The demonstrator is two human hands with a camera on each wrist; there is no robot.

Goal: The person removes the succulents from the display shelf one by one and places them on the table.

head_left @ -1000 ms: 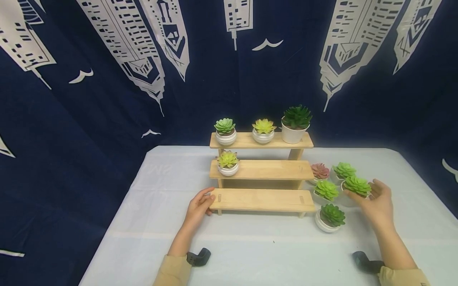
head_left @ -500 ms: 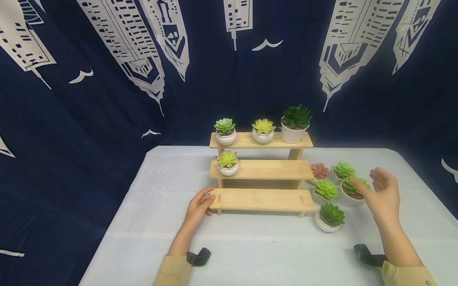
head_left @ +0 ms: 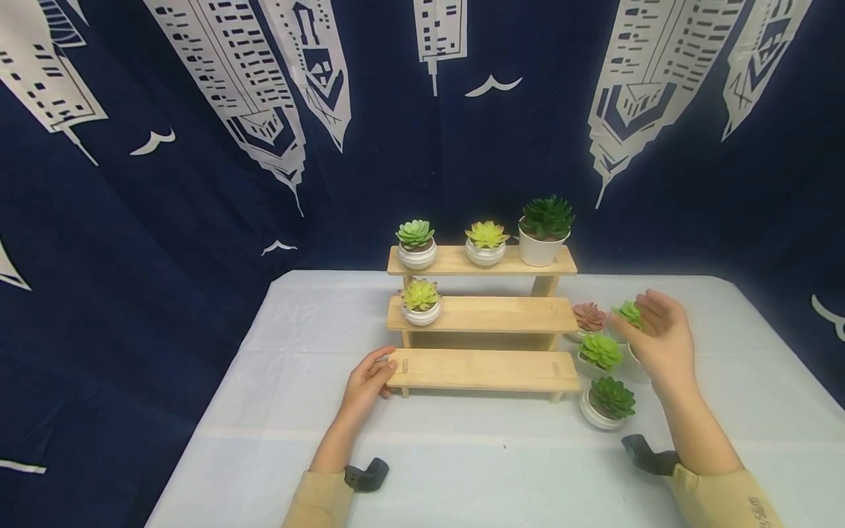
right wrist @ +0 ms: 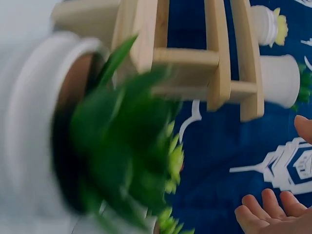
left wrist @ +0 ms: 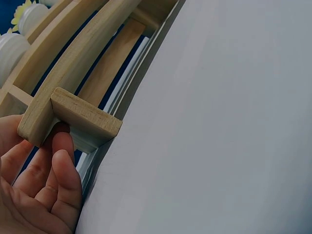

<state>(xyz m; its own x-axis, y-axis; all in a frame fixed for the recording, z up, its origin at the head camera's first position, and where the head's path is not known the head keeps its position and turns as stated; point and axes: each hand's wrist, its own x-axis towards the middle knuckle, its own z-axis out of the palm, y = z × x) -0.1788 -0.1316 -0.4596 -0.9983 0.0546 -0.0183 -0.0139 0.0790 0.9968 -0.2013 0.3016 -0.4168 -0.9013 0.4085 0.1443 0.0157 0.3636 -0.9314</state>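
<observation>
A three-tier wooden stand [head_left: 485,367] sits on the white table [head_left: 462,455]. My left hand [head_left: 370,380] grips the left end of its lowest shelf [left wrist: 73,113], thumb on top and fingers [left wrist: 62,168] curled beneath. My right hand [head_left: 655,330] hovers open and holding nothing above a cluster of potted succulents right of the stand: a pink one [head_left: 590,317], a light green one [head_left: 601,350], a dark green one [head_left: 612,400] and another green one [head_left: 628,311] partly hidden by the hand. The right wrist view shows a blurred green succulent [right wrist: 124,146] close by and straight fingers [right wrist: 270,209].
The top shelf carries three potted succulents [head_left: 415,242] [head_left: 486,240] [head_left: 545,229]. One yellow-green pot [head_left: 420,301] stands at the left of the middle shelf [head_left: 502,314]. A dark blue curtain with white buildings [head_left: 264,147] hangs behind the table.
My right hand has lifted off the green succulent pot at the far right and moved up and left, over the cluster. The left hand has stayed on the shelf end.
</observation>
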